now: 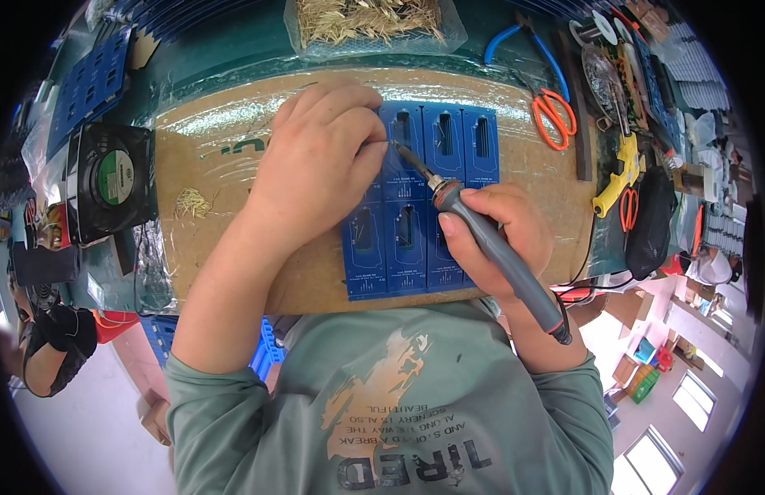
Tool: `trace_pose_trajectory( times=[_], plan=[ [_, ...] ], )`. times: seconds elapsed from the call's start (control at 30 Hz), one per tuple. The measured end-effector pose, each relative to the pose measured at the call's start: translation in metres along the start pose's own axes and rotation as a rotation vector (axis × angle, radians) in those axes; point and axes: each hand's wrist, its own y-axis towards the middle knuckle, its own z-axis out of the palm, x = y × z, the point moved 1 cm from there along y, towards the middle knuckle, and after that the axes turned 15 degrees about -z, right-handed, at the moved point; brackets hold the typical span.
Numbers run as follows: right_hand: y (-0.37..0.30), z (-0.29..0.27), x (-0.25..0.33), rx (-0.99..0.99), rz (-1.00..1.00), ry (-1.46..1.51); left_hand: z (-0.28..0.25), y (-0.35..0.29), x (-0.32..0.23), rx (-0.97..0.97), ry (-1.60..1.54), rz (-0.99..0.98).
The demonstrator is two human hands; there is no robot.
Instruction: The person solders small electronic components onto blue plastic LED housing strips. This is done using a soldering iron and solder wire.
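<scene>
A grey soldering iron (514, 268) is gripped in my right hand (514, 231), its tip angled up and left over a panel of blue circuit boards (407, 191). Close to that tip, the thumb and fingers of my left hand (320, 157) are pinched together at the panel's upper left. Whatever lies between them is too small to make out. The panel has several boards with slot-like cutouts, and thin pins show in some of them. My left hand and forearm cover part of its left side; my right hand hides some of the lower right.
Beneath the panel lies a brown sheet (225, 256) with a small heap of gold pins (193, 203). A clear tray of gold pins (370, 25) stands behind. A black fan (114, 183) is left; orange-handled scissors (553, 120), blue-handled pliers (555, 74) and a yellow-handled tool (618, 177) lie right.
</scene>
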Motion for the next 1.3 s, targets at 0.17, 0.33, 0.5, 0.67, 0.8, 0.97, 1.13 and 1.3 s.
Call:
trace_pose_trajectory(
  times=[0.17,0.33,0.5,0.67,0.8,0.97,1.13,1.3],
  plan=[
    [-0.002,0.001,-0.002,-0.009,-0.071,0.014,0.000,0.000,-0.001,0.007,0.001,-0.004],
    [-0.005,-0.002,0.000,0.009,-0.081,0.010,-0.001,0.001,0.000,0.003,-0.018,0.019],
    [-0.008,-0.014,0.006,-0.024,-0.034,0.031,-0.020,-0.001,-0.011,-0.065,-0.462,-0.273],
    [-0.023,-0.029,0.012,0.042,0.060,0.070,-0.042,-0.019,-0.017,0.217,-0.894,-0.711],
    [-0.035,-0.032,0.023,0.057,0.096,0.136,-0.035,-0.051,-0.026,0.248,-0.753,-0.719],
    [-0.041,-0.031,0.026,0.118,0.048,0.139,-0.029,-0.072,-0.030,0.328,-0.772,-0.749],
    [-0.044,-0.035,0.026,0.112,0.058,0.124,-0.029,-0.071,-0.037,0.261,-0.396,-0.637],
    [-0.044,-0.034,0.027,0.101,0.055,0.110,-0.020,-0.070,-0.032,0.020,-0.237,-0.330]
  ],
)
